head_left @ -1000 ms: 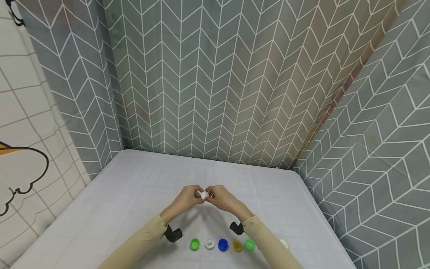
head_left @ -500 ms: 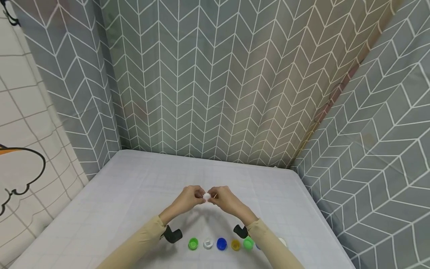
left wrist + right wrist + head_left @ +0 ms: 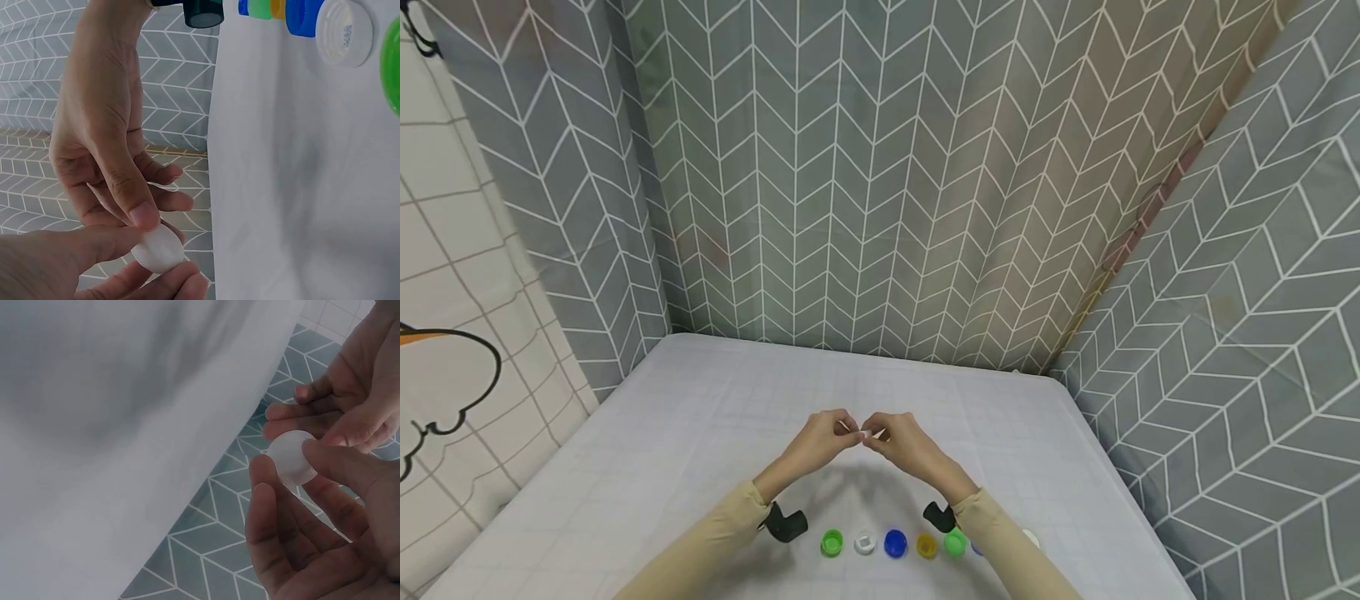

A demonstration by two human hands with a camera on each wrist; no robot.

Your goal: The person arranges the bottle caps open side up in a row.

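Observation:
A small white bottle cap (image 3: 162, 252) with a ridged edge is held up above the table between both hands. My left hand (image 3: 826, 434) pinches it from one side, thumb against its rim. On the other side my right hand (image 3: 898, 437) grips it too, and in the right wrist view its thumb lies on the smooth face of the cap (image 3: 290, 457). The fingertips of the two hands nearly meet around it. From the head view, fingers hide most of the cap.
Closer to me, a row of caps lies on the white table (image 3: 700, 400): green (image 3: 832, 543), white (image 3: 865, 543), blue (image 3: 895, 544), yellow (image 3: 927, 546) and another green cap (image 3: 955, 542). My right sleeve (image 3: 1003, 542) partly covers others. Patterned curtains (image 3: 850, 183) hang behind the table.
The held cap has turned from showing its round face to the head camera to lying nearly edge-on. The hands have drawn slightly closer together around it.

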